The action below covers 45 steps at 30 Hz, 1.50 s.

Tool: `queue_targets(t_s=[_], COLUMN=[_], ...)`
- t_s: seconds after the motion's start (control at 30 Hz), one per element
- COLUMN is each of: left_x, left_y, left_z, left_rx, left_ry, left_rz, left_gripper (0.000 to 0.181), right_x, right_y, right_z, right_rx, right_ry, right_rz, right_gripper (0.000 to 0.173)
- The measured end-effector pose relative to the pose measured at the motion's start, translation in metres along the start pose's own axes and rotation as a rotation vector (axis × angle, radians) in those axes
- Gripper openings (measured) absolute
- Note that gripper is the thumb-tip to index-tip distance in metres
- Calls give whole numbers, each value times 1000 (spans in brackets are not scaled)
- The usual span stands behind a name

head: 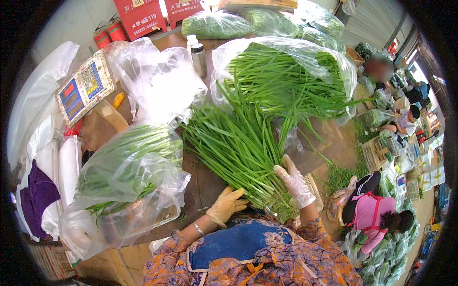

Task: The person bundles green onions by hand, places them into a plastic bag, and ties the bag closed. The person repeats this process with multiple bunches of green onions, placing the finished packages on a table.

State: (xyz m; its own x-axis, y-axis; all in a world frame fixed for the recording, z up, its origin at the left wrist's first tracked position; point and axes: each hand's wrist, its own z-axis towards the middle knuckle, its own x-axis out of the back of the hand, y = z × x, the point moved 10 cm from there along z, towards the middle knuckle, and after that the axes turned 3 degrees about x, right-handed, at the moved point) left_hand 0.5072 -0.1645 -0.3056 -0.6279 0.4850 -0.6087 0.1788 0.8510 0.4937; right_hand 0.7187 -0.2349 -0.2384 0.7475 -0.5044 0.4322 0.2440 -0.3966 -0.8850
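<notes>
A large bundle of long green leafy stalks, like Chinese chives, lies on the brown table before me, root ends towards my body. My left hand, in a yellowish glove, rests against the bundle's lower left side with its fingers somewhat spread. On the right side, my right hand, in a white glove, presses its fingers and thumb on the stalks near the root ends; its grip is partly unclear. Beyond the bundle, an open clear plastic bag holds more of these greens. Another filled plastic bag lies at the left.
A digital scale stands back left near a yellow-handled tool. Crumpled clear bags and a steel flask are behind. Filled bags line the far edge. A person in pink sits at the right among greens.
</notes>
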Motion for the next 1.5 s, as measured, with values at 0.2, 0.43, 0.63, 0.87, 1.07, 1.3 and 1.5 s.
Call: queue_targets(t_s=[0.2,0.43,0.63,0.87,1.07,1.3,1.5], left_x=[26,3,9,-3,11,35,54], left_y=[6,5,-15,-7,-14,-5,-4], left_z=[-36,-54,-29,-44,-57,-56,-64], left_rx=[-15,51,147,-69,20,-143,-166], left_ry=[42,-125,-105,-307,-148,-115,39], left_rz=[24,186,133,-55,-210,-294,-290], left_gripper=[54,51,62,62,55,35,39], right_x=[10,-5,-21,-103,-133,-41,-56], right_y=[2,-1,-65,-138,-150,-63,-45], right_z=[-14,-25,-42,-98,-116,-81,-84], right_rx=[71,141,439,692,707,337,242], right_ry=[104,42,182,39,-340,149,37], right_rz=[-8,-244,-585,-712,-376,-35,-126], right_gripper=[91,99,93,89,79,70,80])
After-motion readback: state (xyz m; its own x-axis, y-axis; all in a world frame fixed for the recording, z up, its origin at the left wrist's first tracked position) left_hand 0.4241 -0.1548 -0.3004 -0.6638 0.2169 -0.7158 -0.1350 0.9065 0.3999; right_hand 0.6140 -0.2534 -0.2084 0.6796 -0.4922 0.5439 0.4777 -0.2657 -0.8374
